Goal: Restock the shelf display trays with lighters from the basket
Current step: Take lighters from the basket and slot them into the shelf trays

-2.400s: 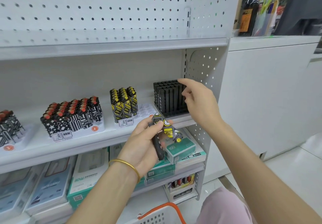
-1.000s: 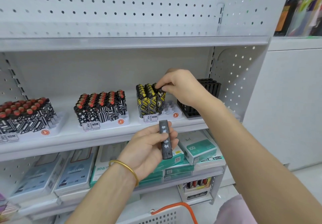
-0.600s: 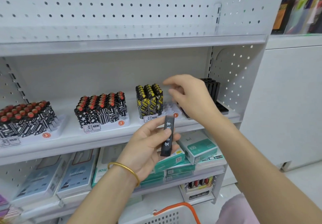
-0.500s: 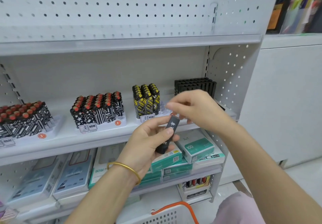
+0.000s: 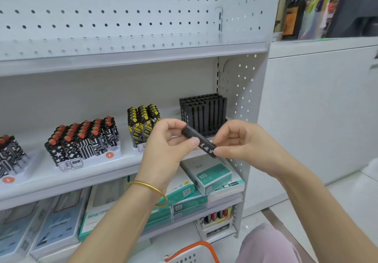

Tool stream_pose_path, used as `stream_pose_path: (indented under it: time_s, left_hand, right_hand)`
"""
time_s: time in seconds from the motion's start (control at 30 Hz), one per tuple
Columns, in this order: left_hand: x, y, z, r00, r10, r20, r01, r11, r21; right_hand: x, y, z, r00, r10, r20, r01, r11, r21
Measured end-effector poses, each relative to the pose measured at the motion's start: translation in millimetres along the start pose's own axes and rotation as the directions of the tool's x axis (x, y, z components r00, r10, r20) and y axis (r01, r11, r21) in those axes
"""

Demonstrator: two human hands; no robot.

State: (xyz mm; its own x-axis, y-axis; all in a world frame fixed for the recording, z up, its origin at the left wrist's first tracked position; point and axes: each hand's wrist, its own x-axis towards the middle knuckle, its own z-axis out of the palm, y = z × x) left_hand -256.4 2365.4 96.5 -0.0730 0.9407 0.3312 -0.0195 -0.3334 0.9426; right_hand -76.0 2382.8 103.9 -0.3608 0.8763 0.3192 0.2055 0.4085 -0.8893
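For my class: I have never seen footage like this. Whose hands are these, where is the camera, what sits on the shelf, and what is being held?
There is no machine here. The camera is worn on a person's head and looks forward and down, so you see that person's own arms. The left hand, with a gold bangle on its wrist, and the right hand both pinch one slim black lighter, tilted between them. Behind it, the white shelf carries display trays of lighters: black-and-white patterned ones with red tops, yellow-and-black ones, and a block of plain black ones at the right end. Boxed goods lie on the shelf below. The orange-handled basket shows at the bottom edge.
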Motion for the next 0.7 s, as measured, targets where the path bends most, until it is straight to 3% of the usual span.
stream_pose_path:
  time_s: [0.13,0.37,0.47,0.53,0.6,0.63,0.7]
  left_hand:
    - [12.4,-1.5,13.6,0.998,0.018,0.057,-0.024,0.995,0.099]
    - [38.7,0.9,30.3,0.995,0.075,0.064,-0.089,0.957,0.275]
    - [47.6,1.0,34.3,0.983,0.178,0.052,-0.185,0.91,0.372]
    - [53.0,-2.0,32.4,0.924,0.382,0.036,-0.336,0.762,0.554]
    - [60.1,-8.2,27.2,0.829,0.55,0.104,-0.42,0.488,0.765]
    - [63.7,-13.3,24.8,0.815,0.558,0.156,-0.422,0.388,0.819]
    - [67.2,-20.9,22.0,0.836,0.488,0.251,-0.438,0.319,0.84]
  right_hand:
    - [6.3,-2.7,-0.7,0.995,-0.065,-0.075,0.065,0.998,0.002]
    - [28.1,-1.9,-12.0,0.983,-0.151,-0.1,0.116,0.95,-0.291]
    - [40.4,-0.5,-16.3,0.968,-0.176,-0.181,0.119,0.951,-0.285]
    - [48.6,2.0,-18.8,0.933,-0.177,-0.314,0.099,0.963,-0.249]
    - [57.1,6.8,-18.6,0.874,-0.21,-0.438,0.071,0.947,-0.313]
    - [60.9,10.0,-16.9,0.851,-0.234,-0.47,0.063,0.934,-0.353]
    - [66.5,15.7,-10.0,0.831,-0.284,-0.479,0.068,0.905,-0.42]
